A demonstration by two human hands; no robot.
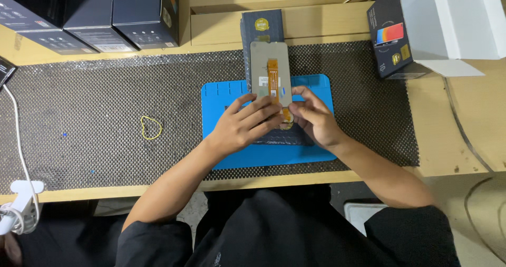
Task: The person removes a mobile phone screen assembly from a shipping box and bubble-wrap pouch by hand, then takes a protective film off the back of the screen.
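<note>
The left hand [243,124] and the right hand [315,120] both hold the grey phone screen part [270,73], fingers closed on its lower end; it sits over the blue mat [221,95] on the tabletop [464,119]; a yellow rubber band [151,128] lies well apart.

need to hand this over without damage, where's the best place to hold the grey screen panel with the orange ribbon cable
Take the grey screen panel by its two long edges near the far end, coming from the sides. It lies back-up, with the orange ribbon cable running down its middle, so a side grip likely keeps fingers off the cable. The left hand and right hand cover the near end.
</note>
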